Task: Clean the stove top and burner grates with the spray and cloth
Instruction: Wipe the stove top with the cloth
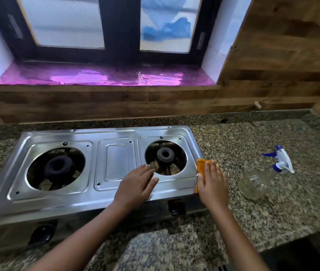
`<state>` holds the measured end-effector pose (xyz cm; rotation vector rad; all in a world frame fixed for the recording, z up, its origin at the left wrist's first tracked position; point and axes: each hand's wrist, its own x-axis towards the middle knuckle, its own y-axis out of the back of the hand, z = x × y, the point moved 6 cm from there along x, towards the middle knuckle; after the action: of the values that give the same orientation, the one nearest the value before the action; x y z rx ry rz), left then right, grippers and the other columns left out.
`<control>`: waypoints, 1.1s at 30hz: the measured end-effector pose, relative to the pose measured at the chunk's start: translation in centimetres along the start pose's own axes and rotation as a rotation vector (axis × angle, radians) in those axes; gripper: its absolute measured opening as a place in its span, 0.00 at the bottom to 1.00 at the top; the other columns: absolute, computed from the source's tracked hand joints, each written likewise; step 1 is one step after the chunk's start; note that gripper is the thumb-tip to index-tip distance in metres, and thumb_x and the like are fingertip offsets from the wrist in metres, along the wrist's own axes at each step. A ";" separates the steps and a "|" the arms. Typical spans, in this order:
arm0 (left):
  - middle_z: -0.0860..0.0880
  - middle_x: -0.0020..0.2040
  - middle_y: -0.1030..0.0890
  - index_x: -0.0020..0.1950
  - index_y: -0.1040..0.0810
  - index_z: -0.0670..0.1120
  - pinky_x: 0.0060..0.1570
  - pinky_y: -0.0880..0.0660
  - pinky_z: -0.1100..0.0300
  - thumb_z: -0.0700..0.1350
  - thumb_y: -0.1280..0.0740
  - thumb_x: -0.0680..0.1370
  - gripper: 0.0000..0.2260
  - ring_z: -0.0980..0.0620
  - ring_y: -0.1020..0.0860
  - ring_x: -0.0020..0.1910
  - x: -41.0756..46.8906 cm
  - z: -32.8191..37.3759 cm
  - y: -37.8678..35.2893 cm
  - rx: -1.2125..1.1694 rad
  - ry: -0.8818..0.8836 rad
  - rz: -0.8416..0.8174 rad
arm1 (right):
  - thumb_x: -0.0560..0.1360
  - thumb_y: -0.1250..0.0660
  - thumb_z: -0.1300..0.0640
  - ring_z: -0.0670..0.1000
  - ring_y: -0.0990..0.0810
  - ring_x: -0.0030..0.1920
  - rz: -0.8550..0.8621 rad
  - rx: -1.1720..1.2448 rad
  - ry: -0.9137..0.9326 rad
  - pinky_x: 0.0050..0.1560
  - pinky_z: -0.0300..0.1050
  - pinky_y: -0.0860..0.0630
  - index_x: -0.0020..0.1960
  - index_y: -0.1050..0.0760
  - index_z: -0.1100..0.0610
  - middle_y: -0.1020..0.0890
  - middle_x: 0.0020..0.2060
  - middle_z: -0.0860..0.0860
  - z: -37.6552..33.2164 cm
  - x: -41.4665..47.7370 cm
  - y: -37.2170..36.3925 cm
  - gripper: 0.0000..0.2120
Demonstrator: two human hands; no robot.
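Two-burner steel stove top on a granite bench; no burner grates in view. The left hand rests flat, fingers straight and together, at 7 o'clock of the right burner. The right hand, fingers extended, presses a folded orange cloth on the stove's 3 o'clock edge. The cloth looks soft and light, best worked under a flat palm. The clear spray bottle lies on its side further toward 3 o'clock; probably light and smooth, best taken at the neck.

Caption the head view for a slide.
Right hand presses orange cloth to stove edge, left hand flat on it; spray bottle lies aside.
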<state>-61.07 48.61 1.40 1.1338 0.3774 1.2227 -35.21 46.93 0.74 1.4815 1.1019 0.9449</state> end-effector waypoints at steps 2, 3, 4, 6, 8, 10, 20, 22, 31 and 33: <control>0.47 0.62 0.19 0.60 0.20 0.45 0.60 0.26 0.55 0.60 0.47 0.80 0.25 0.47 0.24 0.64 0.0 0.3 -0.2 0.085 -0.035 -0.004 | 0.77 0.62 0.41 0.53 0.50 0.79 0.038 -0.017 -0.004 0.77 0.53 0.56 0.79 0.46 0.58 0.46 0.79 0.54 -1.3 -0.8 0.0 0.35; 0.46 0.61 0.19 0.60 0.20 0.44 0.59 0.25 0.55 0.59 0.46 0.80 0.24 0.46 0.23 0.63 0.1 0.5 -0.3 0.110 -0.043 -0.013 | 0.76 0.64 0.41 0.53 0.50 0.79 0.043 -0.010 0.012 0.77 0.52 0.58 0.79 0.46 0.57 0.46 0.79 0.53 -2.2 -1.4 -0.1 0.36; 0.46 0.61 0.19 0.59 0.20 0.44 0.57 0.25 0.55 0.58 0.46 0.80 0.24 0.46 0.23 0.63 0.1 0.6 -0.4 0.125 -0.048 -0.022 | 0.76 0.66 0.40 0.52 0.52 0.79 0.035 -0.003 0.047 0.76 0.51 0.61 0.79 0.48 0.56 0.48 0.79 0.52 -3.3 -2.1 -0.4 0.37; 0.45 0.60 0.19 0.58 0.20 0.43 0.55 0.24 0.55 0.57 0.45 0.80 0.22 0.45 0.22 0.62 0.2 0.9 -0.5 0.136 -0.058 -0.029 | 0.77 0.67 0.40 0.49 0.56 0.78 0.008 0.024 0.146 0.76 0.50 0.64 0.80 0.51 0.53 0.52 0.78 0.49 -6.1 -3.6 -1.0 0.35; 0.46 0.59 0.19 0.58 0.21 0.44 0.53 0.23 0.55 0.55 0.45 0.80 0.20 0.46 0.22 0.61 0.2 1.2 -0.3 0.133 -0.064 -0.028 | 0.80 0.64 0.42 0.48 0.57 0.78 -0.019 0.053 0.256 0.75 0.48 0.66 0.79 0.51 0.51 0.51 0.78 0.48 -9.0 -4.9 -1.6 0.31; 0.46 0.58 0.19 0.58 0.21 0.44 0.53 0.23 0.55 0.53 0.44 0.79 0.18 0.47 0.22 0.60 0.2 1.3 -0.1 0.131 -0.063 -0.020 | 0.81 0.58 0.43 0.47 0.54 0.78 -0.019 0.085 0.356 0.76 0.46 0.66 0.79 0.47 0.52 0.46 0.78 0.48 -11.1 -5.7 -1.8 0.29; 0.46 0.53 0.19 0.51 0.22 0.45 0.43 0.23 0.56 0.55 0.42 0.78 0.16 0.45 0.20 0.53 0.3 1.5 -0.4 0.231 -0.049 -0.054 | 0.82 0.51 0.47 0.49 0.32 0.72 0.167 0.228 0.117 0.71 0.52 0.34 0.74 0.34 0.51 0.30 0.71 0.47 1.2 -2.3 -0.1 0.23; 0.48 0.45 0.21 0.44 0.25 0.46 0.37 0.27 0.55 0.57 0.43 0.78 0.16 0.45 0.22 0.45 0.8 2.2 -0.6 0.274 -0.012 -0.076 | 0.83 0.47 0.50 0.48 0.19 0.47 0.187 0.411 -0.040 0.42 0.42 0.23 0.66 0.26 0.54 0.18 0.50 0.49 4.7 -2.1 0.5 0.18; 0.45 0.65 0.22 0.66 0.24 0.44 0.62 0.28 0.50 0.58 0.43 0.79 0.24 0.44 0.25 0.64 4.0 13.4 -6.6 0.203 -0.259 -0.150 | 0.83 0.44 0.49 0.49 0.19 0.49 0.186 0.393 -0.134 0.45 0.48 0.21 0.70 0.28 0.52 0.18 0.53 0.48 14.4 -3.3 -2.6 0.18; 0.44 0.69 0.26 0.68 0.26 0.43 0.65 0.29 0.48 0.58 0.45 0.79 0.26 0.44 0.28 0.68 4.6 15.4 -8.7 0.217 -0.284 -0.214 | 0.82 0.45 0.46 0.53 0.26 0.67 0.005 0.215 -0.021 0.65 0.56 0.29 0.74 0.33 0.50 0.24 0.67 0.48 15.5 -2.9 -5.1 0.22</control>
<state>-42.99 46.06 2.41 1.3949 0.4095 0.8335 -22.11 40.29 -7.02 1.6650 1.2143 0.8322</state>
